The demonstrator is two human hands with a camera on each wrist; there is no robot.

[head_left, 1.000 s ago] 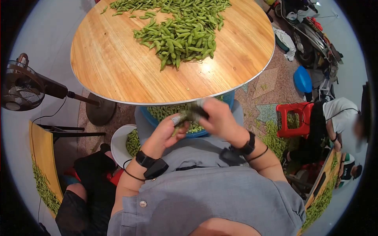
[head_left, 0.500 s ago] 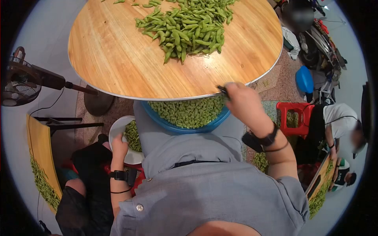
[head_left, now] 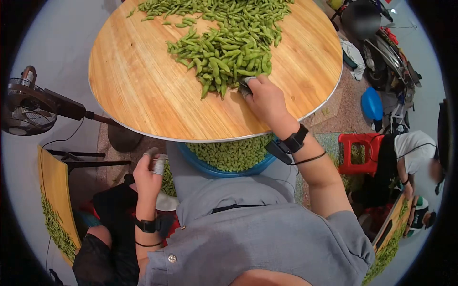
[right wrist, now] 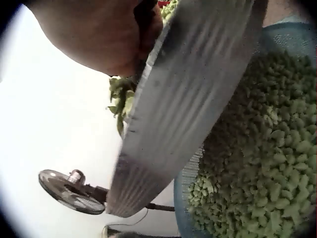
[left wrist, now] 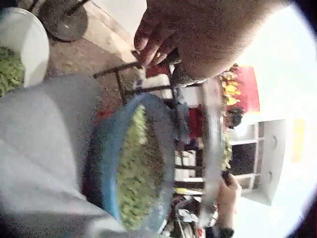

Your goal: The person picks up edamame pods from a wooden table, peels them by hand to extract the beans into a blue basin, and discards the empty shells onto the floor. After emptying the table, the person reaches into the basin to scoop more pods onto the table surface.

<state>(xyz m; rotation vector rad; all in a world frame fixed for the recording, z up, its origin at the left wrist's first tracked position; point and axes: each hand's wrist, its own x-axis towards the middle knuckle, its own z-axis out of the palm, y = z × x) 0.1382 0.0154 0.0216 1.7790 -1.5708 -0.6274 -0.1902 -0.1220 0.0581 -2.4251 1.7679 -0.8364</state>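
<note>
Right hand [head_left: 265, 97] on the bench [head_left: 143, 95], fingers curled into the near edge of the pods [head_left: 224, 52]. Left hand [head_left: 148, 174] loosely curled, holding nothing, beside the white bucket [left wrist: 22, 47].

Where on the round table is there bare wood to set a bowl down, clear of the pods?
The table's left and near parts are bare wood, between the pod pile and the near rim. A narrower strip lies bare along the right rim. The middle and far side are crowded with pods, and the right hand rests at the pile's near edge.

Head view looks straight down; both wrist views (close, tilted) look from below — all share the blue basin [head_left: 224, 164].
</note>
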